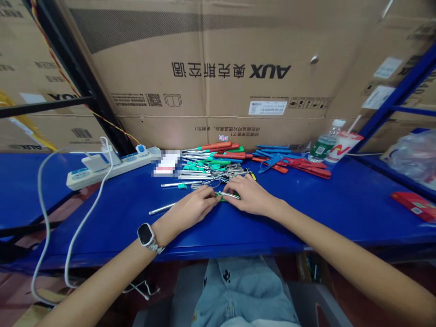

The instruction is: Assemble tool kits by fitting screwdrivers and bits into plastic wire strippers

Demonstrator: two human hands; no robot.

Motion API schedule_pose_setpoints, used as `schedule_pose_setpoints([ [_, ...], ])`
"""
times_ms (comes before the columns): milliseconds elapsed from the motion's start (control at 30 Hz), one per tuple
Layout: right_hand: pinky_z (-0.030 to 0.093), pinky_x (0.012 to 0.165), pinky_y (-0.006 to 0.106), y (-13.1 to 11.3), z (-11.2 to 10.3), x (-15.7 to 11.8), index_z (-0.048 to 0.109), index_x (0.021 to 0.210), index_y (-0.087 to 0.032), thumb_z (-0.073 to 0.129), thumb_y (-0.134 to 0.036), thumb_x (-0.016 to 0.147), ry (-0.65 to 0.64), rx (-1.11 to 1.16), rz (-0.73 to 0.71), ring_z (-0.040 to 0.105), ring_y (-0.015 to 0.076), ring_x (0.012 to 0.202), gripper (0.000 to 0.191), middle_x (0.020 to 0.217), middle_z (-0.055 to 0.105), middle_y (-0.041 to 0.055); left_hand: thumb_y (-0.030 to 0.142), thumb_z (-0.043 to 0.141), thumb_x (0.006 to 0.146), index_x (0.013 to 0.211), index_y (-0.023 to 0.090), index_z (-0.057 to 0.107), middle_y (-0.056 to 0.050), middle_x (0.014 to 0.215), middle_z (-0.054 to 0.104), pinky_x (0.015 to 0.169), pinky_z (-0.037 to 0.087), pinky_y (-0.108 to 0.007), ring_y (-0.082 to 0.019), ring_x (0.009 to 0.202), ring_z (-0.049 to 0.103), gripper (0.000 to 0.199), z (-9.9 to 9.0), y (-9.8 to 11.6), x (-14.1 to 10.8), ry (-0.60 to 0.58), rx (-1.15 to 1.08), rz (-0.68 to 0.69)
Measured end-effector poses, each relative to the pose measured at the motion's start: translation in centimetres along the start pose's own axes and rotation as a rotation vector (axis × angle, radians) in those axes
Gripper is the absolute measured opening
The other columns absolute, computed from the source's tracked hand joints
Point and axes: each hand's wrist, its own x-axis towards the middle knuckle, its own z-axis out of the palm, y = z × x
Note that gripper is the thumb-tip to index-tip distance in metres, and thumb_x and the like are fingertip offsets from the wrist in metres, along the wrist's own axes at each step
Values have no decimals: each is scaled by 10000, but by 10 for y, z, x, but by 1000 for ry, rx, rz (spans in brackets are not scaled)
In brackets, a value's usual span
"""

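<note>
Over the blue table, my left hand [199,204], with a watch at its wrist, has its fingers pinched on the left end of a small green piece with a silver metal part [230,195]. Opposite it, the thumb and fingers of my right hand [250,195] close on the other end. A silver rod [161,209] sticks out to the left from behind my left hand; whether it joins the green piece is hidden. Just beyond my fingers lies a pile of silver rods [194,177] with teal clips, and long red handles [221,146] behind them.
Blue and red plastic handles [306,167] lie right of the pile. Behind them stand a water bottle [323,144] and a paper cup [344,146]. A power strip [112,168] with white cables is at left. Large cardboard boxes [218,95] wall off the back. A red packet [413,205] lies far right.
</note>
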Motion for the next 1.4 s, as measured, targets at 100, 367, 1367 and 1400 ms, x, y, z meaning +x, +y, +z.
schedule_pose_setpoints([
  [100, 333, 868, 370, 7, 0, 5, 694, 949, -198, 638, -277, 984, -25, 50, 18, 622, 210, 960, 103, 950, 717, 34, 226, 421, 1079, 1184, 157, 691, -99, 1011, 636, 816, 552, -382, -226, 933, 596, 297, 0, -2, -1, -20, -13, -9],
  [367, 389, 814, 344, 12, 4, 3, 702, 957, -187, 643, -265, 987, 16, 88, -23, 615, 176, 860, 103, 946, 689, 36, 292, 610, 908, 1250, 163, 626, -118, 1170, 633, 984, 527, -474, -292, 1119, 610, 366, -26, -17, -9, -76, -130, -284],
  [1367, 480, 867, 369, 22, 9, -1, 673, 1031, -190, 567, -275, 1035, 53, 86, -179, 638, 198, 945, 136, 1050, 698, 72, 316, 659, 851, 1066, 175, 764, -94, 1037, 753, 834, 511, -351, -218, 918, 674, 278, -33, -45, 11, -293, -320, -342],
  [1400, 482, 861, 366, 23, 10, -1, 672, 1029, -189, 564, -273, 1036, 56, 87, -179, 636, 197, 939, 136, 1043, 697, 71, 341, 654, 871, 1051, 187, 768, -90, 1016, 751, 819, 506, -347, -214, 900, 671, 263, -30, -45, 14, -295, -299, -316],
])
